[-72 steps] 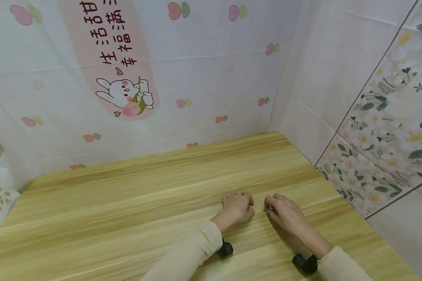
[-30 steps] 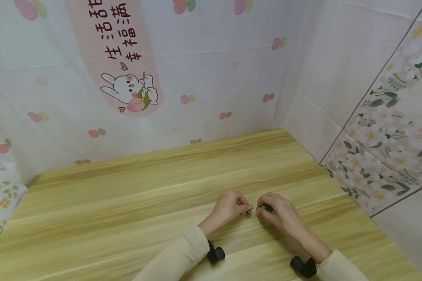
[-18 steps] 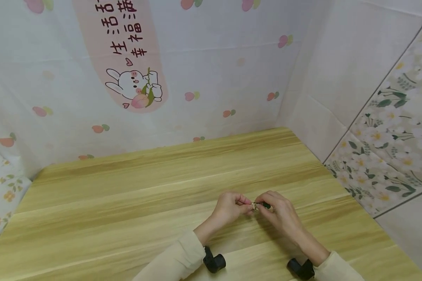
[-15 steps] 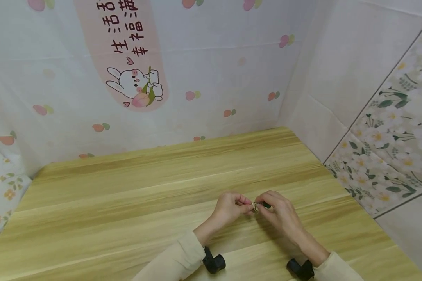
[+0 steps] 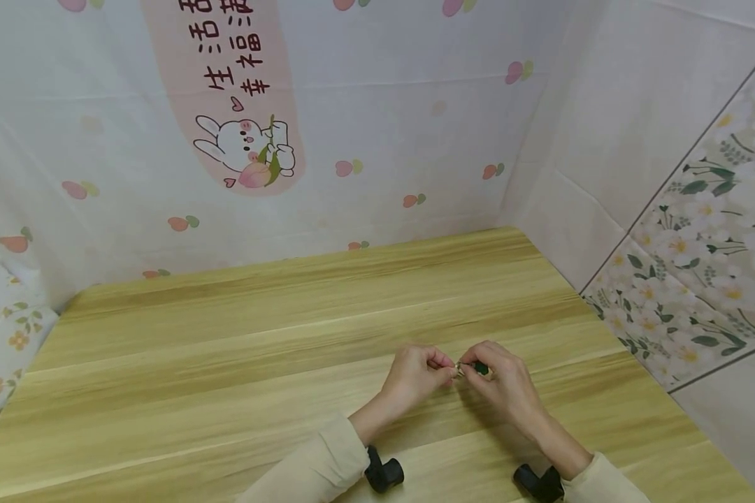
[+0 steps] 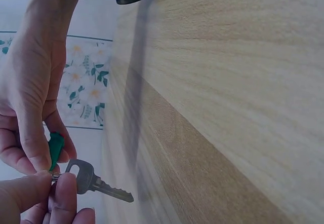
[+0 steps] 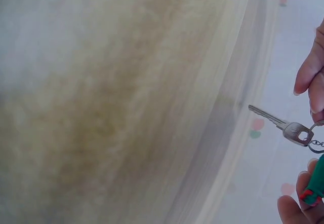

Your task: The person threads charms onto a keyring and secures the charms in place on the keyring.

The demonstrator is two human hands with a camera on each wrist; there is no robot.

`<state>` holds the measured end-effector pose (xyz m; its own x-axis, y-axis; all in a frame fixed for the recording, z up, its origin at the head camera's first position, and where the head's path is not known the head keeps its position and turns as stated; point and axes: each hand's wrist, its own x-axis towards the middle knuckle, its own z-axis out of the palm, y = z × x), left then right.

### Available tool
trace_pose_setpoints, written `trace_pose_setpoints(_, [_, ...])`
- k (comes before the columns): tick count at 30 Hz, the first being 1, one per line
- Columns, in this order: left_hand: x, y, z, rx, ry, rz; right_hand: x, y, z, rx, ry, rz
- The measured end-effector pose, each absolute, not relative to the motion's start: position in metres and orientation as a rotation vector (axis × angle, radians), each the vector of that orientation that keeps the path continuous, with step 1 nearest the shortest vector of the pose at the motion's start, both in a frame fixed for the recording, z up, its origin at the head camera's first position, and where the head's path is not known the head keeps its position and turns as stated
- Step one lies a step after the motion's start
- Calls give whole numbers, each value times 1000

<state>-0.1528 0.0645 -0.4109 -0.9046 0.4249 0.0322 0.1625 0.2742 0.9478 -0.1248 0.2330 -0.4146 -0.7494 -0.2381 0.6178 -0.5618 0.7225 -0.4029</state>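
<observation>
In the head view, my left hand (image 5: 412, 377) and right hand (image 5: 503, 377) meet fingertip to fingertip, low over the table. Between them is a silver metal key (image 6: 83, 177), its blade pointing away from the fingers in the left wrist view. A thin split ring (image 7: 315, 150) passes through the hole in the key's head, with a short chain (image 7: 317, 143) beside it. My left thumb and finger pinch the ring. A green charm with a red tip (image 7: 316, 181) is held in my right fingers, its chain end at the ring. Fingertips partly hide where ring and chain meet.
The wood-grain table (image 5: 226, 363) stretches left and behind the hands. A white printed curtain (image 5: 377, 126) hangs along its back edge, and a flowered panel (image 5: 679, 279) stands on the right. Black wrist cameras (image 5: 385, 474) sit under both forearms.
My left hand has turned and moved to the right with the key ring pinched in it. The two hands have come together from slightly apart. The head view has tilted down a little.
</observation>
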Motion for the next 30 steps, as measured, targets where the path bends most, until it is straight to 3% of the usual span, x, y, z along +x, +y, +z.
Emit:
trace_pose_setpoints(13, [-151, 63, -410, 657, 2556, 1523, -126, 231, -415, 660, -2339, 789])
trace_pose_setpoints(30, [-148, 64, -410, 624, 2569, 1514, -127, 231, -412, 737, -2355, 728])
